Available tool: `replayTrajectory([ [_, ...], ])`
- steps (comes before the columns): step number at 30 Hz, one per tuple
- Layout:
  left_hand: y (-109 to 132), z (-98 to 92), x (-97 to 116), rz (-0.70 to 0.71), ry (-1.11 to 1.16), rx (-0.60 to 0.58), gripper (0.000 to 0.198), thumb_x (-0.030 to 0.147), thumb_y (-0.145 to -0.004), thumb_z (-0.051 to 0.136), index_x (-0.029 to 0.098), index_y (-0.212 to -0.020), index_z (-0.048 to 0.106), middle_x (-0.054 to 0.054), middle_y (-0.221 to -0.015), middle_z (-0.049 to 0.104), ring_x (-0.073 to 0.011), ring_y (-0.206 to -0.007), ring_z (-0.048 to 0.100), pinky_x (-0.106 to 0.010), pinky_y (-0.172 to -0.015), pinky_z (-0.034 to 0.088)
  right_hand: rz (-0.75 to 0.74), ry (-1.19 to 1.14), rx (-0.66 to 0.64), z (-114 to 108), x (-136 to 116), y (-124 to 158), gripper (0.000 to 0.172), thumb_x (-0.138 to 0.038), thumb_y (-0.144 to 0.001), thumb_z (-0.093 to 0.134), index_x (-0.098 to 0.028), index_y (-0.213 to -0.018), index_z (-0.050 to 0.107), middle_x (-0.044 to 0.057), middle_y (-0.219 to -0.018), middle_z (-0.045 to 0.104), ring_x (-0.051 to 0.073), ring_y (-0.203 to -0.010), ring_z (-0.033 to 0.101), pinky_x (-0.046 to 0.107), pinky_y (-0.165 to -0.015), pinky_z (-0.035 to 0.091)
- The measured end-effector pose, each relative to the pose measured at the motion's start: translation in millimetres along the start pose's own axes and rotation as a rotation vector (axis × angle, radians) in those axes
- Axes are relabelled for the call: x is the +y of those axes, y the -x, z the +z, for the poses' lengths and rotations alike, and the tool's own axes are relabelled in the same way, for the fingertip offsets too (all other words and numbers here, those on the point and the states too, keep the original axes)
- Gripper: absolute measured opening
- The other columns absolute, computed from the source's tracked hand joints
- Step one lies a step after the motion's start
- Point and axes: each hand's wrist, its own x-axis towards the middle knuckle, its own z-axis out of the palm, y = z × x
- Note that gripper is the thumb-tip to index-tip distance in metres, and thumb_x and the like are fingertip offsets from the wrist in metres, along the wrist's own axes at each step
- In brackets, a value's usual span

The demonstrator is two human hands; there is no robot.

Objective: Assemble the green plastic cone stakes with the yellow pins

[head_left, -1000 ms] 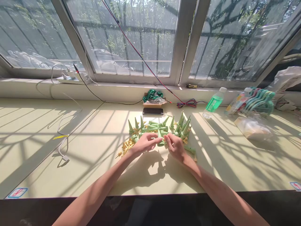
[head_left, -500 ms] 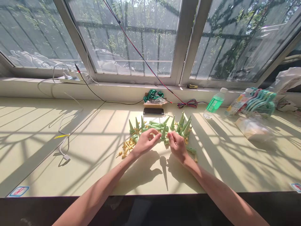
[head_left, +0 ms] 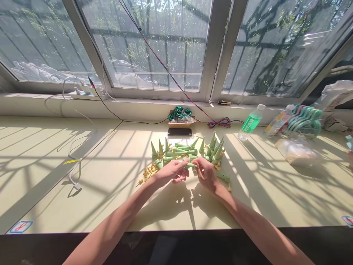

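A green plastic cone-shaped spike (head_left: 190, 165) lies nearly level between my hands, its pointed end toward the right. My left hand (head_left: 174, 171) grips its wide end, thumb above and the other fingers curled below. At the pointed end, my right hand (head_left: 205, 172) is closed in a pinch with its fingertips on the spike. Just beyond my hands are several upright green spikes (head_left: 217, 151) and a stack of green tubes (head_left: 180, 151). Small yellow plastic parts (head_left: 149, 170) are heaped left of my left hand. Another green tube (head_left: 223, 176) rests beside my right hand.
A black phone (head_left: 179, 131) lies behind the parts, before a small box (head_left: 180, 124) of green material. Bottles (head_left: 250, 123), hangers (head_left: 306, 119) and a plastic-wrapped packet (head_left: 298, 151) are at right. A white cable (head_left: 74, 173) trails at left. Part of another person's hand (head_left: 349, 156) shows at the right edge.
The spike between my hands has tipped from upright to nearly level. My left hand has turned over, and my right fingertips have come to its point. Another person's hand has appeared at the right edge.
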Motion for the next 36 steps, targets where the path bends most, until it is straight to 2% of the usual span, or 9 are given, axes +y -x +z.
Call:
replayTrajectory([
  [8, -0.9, -4.5, -4.5, 0.111, -0.012, 0.000, 0.047, 0.054, -0.082, 0.068, 0.012, -0.064, 0.057, 0.001, -0.051, 0.052, -0.0059, -0.041, 0.041, -0.020, -0.042, 0.029, 0.009, 0.034, -0.005, 0.0, 0.4, 1.2, 0.041, -0.042, -0.103, 0.037, -0.023, -0.067, 0.041, -0.003, -0.058, 0.041, 0.013, -0.051, 0.037, 0.028, -0.052, 0.032],
  [13, -0.7, -1.1, -5.1, 0.247, -0.227, 0.171, 0.036, 0.046, -0.077, 0.076, 0.015, -0.083, 0.057, 0.006, -0.053, 0.047, -0.0072, -0.046, 0.041, -0.019, -0.043, 0.031, 0.023, 0.031, -0.007, 1.9, 2.3, 0.6, 0.043, -0.042, -0.103, 0.036, -0.024, -0.063, 0.032, -0.004, -0.054, 0.038, 0.012, -0.048, 0.034, 0.028, -0.049, 0.028],
  [17, -1.7, 2.5, -6.1, 0.433, -0.403, 0.257, 0.035, 0.041, -0.077, 0.076, 0.014, -0.094, 0.061, 0.002, -0.070, 0.055, -0.0088, -0.056, 0.050, -0.020, -0.050, 0.041, 0.048, 0.030, -0.005, 3.0, 3.4, 0.1, 0.044, -0.044, -0.102, 0.036, -0.025, -0.063, 0.030, -0.004, -0.053, 0.036, 0.013, -0.047, 0.034, 0.028, -0.049, 0.028],
  [20, -1.7, 3.7, -6.2, 0.468, -0.419, 0.269, 0.035, 0.041, -0.080, 0.073, 0.016, -0.100, 0.061, -0.002, -0.087, 0.061, -0.0096, -0.062, 0.054, -0.021, -0.052, 0.044, 0.053, 0.010, 0.015, 2.8, 2.6, -0.3, 0.043, -0.043, -0.102, 0.038, -0.023, -0.063, 0.036, -0.004, -0.055, 0.037, 0.013, -0.049, 0.035, 0.027, -0.049, 0.028],
  [23, -2.3, 2.6, -6.5, 0.460, -0.359, 0.306, 0.037, 0.045, -0.080, 0.073, 0.017, -0.100, 0.059, -0.002, -0.087, 0.061, -0.0082, -0.057, 0.052, -0.020, -0.048, 0.041, 0.065, 0.000, 0.060, 1.2, 1.4, -0.9, 0.041, -0.042, -0.102, 0.041, -0.021, -0.066, 0.044, -0.004, -0.055, 0.040, 0.012, -0.050, 0.036, 0.026, -0.049, 0.029],
  [27, -5.2, -2.2, -7.8, 0.372, -0.285, 0.298, 0.046, 0.060, -0.084, 0.064, 0.015, -0.078, 0.059, 0.002, -0.059, 0.053, -0.0083, -0.047, 0.046, -0.020, -0.045, 0.034, 0.085, 0.013, 0.122, -1.2, 1.0, -1.3, 0.039, -0.042, -0.102, 0.041, -0.021, -0.071, 0.051, -0.004, -0.056, 0.044, 0.013, -0.050, 0.039, 0.026, -0.049, 0.030],
  [30, -6.6, -4.7, -8.2, 0.209, -0.252, 0.194, 0.071, 0.074, -0.089, 0.039, 0.012, -0.064, 0.063, 0.001, -0.044, 0.045, -0.0085, -0.039, 0.040, -0.022, -0.044, 0.030, 0.065, 0.001, 0.115, -1.3, 1.2, -0.8, 0.038, -0.043, -0.102, 0.041, -0.021, -0.074, 0.053, -0.002, -0.058, 0.047, 0.014, -0.050, 0.042, 0.027, -0.049, 0.033],
  [32, -5.5, -4.1, -7.0, 0.097, -0.236, 0.096, 0.082, 0.077, -0.090, 0.028, 0.010, -0.061, 0.067, -0.002, -0.044, 0.047, -0.0093, -0.039, 0.041, -0.023, -0.044, 0.030, 0.041, -0.007, 0.087, -0.8, 1.1, -0.4, 0.038, -0.043, -0.102, 0.041, -0.021, -0.075, 0.054, -0.001, -0.060, 0.051, 0.015, -0.052, 0.045, 0.028, -0.050, 0.035],
  [36, 0.4, 0.9, -1.0, 0.018, -0.153, -0.005, 0.081, 0.077, -0.089, 0.032, 0.009, -0.070, 0.072, -0.003, -0.049, 0.050, -0.0115, -0.047, 0.045, -0.022, -0.045, 0.030, 0.041, -0.005, 0.053, -1.0, 0.2, -0.1, 0.039, -0.046, -0.102, 0.039, -0.022, -0.074, 0.052, -0.001, -0.061, 0.052, 0.015, -0.052, 0.046, 0.030, -0.050, 0.036],
])
